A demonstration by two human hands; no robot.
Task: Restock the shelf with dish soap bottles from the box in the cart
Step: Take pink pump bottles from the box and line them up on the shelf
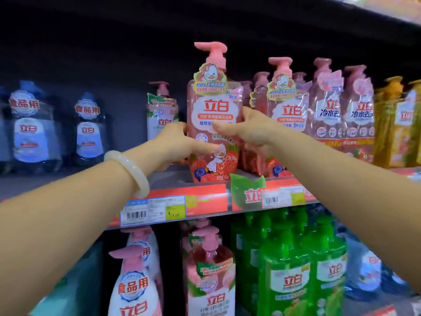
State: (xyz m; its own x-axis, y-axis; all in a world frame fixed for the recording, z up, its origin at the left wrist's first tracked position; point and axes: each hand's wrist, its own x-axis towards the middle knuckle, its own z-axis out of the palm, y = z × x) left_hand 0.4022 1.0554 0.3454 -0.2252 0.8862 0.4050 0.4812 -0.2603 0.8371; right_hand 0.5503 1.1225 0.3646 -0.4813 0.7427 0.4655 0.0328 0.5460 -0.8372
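- We see the pink strawberry-print pump bottle of dish soap (213,124) standing upright at the front edge of the upper shelf (173,176).
- Our left hand (175,144) grips its left side, fingers curled.
- Our right hand (248,131) grips its right side.
- A matching pink bottle (288,110) stands just beside it, to the right.

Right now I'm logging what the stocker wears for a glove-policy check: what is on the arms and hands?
No gloves and no sleeves in view: both forearms are bare. The left hand has a smooth, pale, milky-white bangle round its wrist. The right hand and its wrist carry nothing. No rings show on the fingers.
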